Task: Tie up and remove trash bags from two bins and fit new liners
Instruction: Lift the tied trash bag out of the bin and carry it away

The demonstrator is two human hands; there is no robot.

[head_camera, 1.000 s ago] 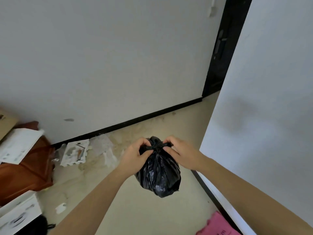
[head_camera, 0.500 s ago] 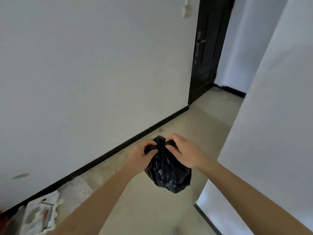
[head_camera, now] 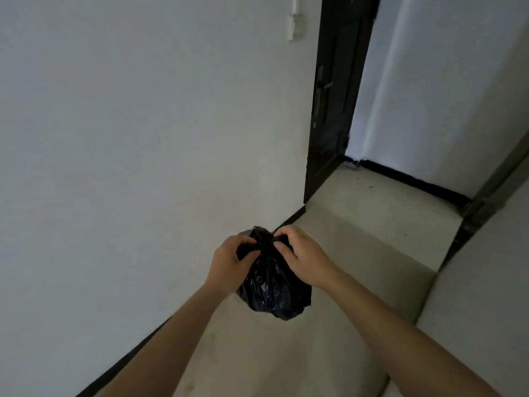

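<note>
- Black trash bag [head_camera: 272,287] sits in the lower middle of the frame. It's small and bulgy, and it hangs in the air above the floor [head_camera: 357,253].
- The top of it is bunched into a twisted neck [head_camera: 264,239], and that's where both hands are.
- Left hand [head_camera: 229,262] is on the left side of the neck, fingers curled in and pinching the plastic.
- Right hand [head_camera: 303,256] is on the right side doing pretty much the same, fingertips clamped on the gathered plastic. So both hands have a hold on the bag.
- Honestly can't tell if there's a finished knot in there, since the fingers cover most of that spot.
- Bare forearms [head_camera: 171,339] come up from the bottom edge, one from the lower left and one from the lower right.
- The floor is pale beige and runs from the bottom edge up toward the middle right.
- A big plain white wall [head_camera: 128,138] fills the whole left half, with a black baseboard [head_camera: 137,348] along its foot.
- Dark door [head_camera: 335,124] at top centre with a lever handle [head_camera: 325,85]. There's a small white fitting [head_camera: 294,24] on the wall just left of it.
- Another white side wall [head_camera: 486,310] takes up the lower right corner.
</note>
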